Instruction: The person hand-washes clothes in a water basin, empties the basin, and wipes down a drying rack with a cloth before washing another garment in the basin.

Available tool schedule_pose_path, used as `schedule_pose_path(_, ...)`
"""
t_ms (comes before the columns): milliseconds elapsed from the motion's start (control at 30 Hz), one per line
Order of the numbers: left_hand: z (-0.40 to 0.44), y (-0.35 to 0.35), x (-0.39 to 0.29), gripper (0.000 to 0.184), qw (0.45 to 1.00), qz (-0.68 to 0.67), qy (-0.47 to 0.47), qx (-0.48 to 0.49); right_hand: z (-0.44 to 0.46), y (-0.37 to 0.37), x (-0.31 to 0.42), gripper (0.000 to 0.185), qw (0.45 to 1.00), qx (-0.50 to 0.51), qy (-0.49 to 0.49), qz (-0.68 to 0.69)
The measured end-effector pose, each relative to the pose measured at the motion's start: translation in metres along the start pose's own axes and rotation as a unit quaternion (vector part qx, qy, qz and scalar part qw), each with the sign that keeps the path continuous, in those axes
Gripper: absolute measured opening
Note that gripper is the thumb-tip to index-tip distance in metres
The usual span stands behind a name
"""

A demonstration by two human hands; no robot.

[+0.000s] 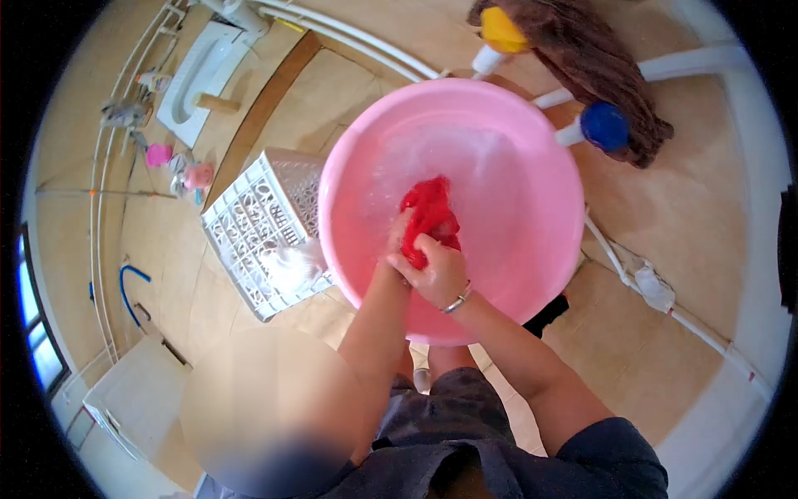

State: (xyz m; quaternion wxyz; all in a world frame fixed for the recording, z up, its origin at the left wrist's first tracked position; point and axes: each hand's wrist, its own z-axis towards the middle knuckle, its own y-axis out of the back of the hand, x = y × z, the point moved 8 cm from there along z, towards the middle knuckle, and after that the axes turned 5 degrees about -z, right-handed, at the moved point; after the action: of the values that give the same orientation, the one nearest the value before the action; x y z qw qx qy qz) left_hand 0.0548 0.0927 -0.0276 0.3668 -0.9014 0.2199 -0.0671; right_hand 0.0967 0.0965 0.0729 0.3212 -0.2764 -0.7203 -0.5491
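A large pink basin (544,249) filled with sudsy water stands in front of me. Over it, both my hands grip a wet red cloth (430,208), bunched up near the middle. My right hand (439,270), with a silver bracelet at the wrist, is closed round the cloth's lower part. Beside it on the left, my left hand (401,234) presses against the same cloth, its fingers partly hidden behind the fabric. What kind of cloth it is I cannot make out.
Left of the basin is a white plastic basket (249,220) with a white bundle (293,264) on it. A brown towel (582,58) hangs beyond, near yellow-capped (503,32) and blue-capped (604,126) items. A squat toilet (199,79) lies far left; white pipes (615,262) run along the right.
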Motion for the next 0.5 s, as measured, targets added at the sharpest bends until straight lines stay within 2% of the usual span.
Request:
schedule_pose_path(33, -0.003, -0.003, -0.001, 0.018, 0.999, -0.008, 0.037, 0.020, -0.001, 0.001, 0.010, 0.025, 0.998, 0.010, 0.053, -0.017)
schedule_pose_path(67, -0.006, 0.002, -0.010, 0.019, 0.994, 0.049, -0.085, -0.048, 0.004, 0.007, 0.001, 0.026, 0.997, -0.031, 0.071, -0.030)
schedule_pose_path(100, -0.007, 0.015, -0.011, 0.022, 0.978, 0.124, -0.118, -0.116, 0.015, 0.014, -0.016, 0.029, 0.992, -0.074, 0.090, -0.042)
schedule_pose_path(133, -0.010, 0.027, -0.016, 0.026, 0.952, 0.197, -0.146, -0.182, 0.029, 0.011, -0.047, 0.032, 0.994, -0.024, 0.011, -0.106)
schedule_pose_path(167, -0.015, 0.026, -0.015, 0.031, 0.940, 0.260, -0.105, -0.193, 0.038, 0.011, -0.081, 0.035, 0.983, 0.026, -0.067, -0.172)
schedule_pose_path(200, -0.020, 0.025, -0.014, 0.036, 0.924, 0.320, -0.062, -0.201, 0.048, 0.023, -0.102, 0.038, 0.980, 0.000, -0.049, -0.194)
schedule_pose_path(233, -0.010, 0.032, -0.014, 0.042, 0.913, 0.367, -0.107, -0.144, 0.055, 0.027, -0.115, 0.041, 0.976, -0.025, -0.031, -0.216)
schedule_pose_path(267, 0.004, 0.053, -0.008, 0.042, 0.914, 0.360, -0.113, -0.149, 0.054, 0.017, -0.118, 0.041, 0.976, -0.019, -0.023, -0.217)
schedule_pose_path(300, 0.017, 0.077, -0.009, 0.043, 0.882, 0.402, -0.137, -0.205, 0.048, 0.022, -0.127, 0.042, 0.973, -0.093, -0.075, -0.197)
schedule_pose_path(333, 0.001, 0.064, -0.026, 0.045, 0.843, 0.442, -0.158, -0.263, 0.040, 0.023, -0.139, 0.044, 0.962, -0.165, -0.127, -0.175)
schedule_pose_path(367, -0.012, 0.052, -0.021, 0.045, 0.897, 0.342, -0.128, -0.248, 0.040, -0.001, -0.150, 0.041, 0.984, -0.126, -0.103, -0.068)
schedule_pose_path(400, -0.013, 0.049, -0.027, 0.045, 0.898, 0.336, -0.133, -0.252, 0.036, -0.007, -0.144, 0.041, 0.986, -0.120, -0.096, -0.068)
schedule_pose_path(433, -0.006, 0.048, -0.015, 0.045, 0.952, 0.202, -0.066, -0.219, 0.031, -0.030, -0.145, 0.038, 0.983, -0.024, -0.139, 0.115)
schedule_pose_path(467, -0.004, 0.044, -0.004, 0.045, 0.982, 0.063, 0.003, -0.178, 0.022, -0.056, -0.137, 0.035, 0.937, 0.075, -0.180, 0.291)
schedule_pose_path(500, -0.026, 0.014, -0.016, 0.040, 0.988, 0.019, 0.004, -0.153, 0.017, -0.052, -0.107, 0.035, 0.938, 0.083, -0.175, 0.289)
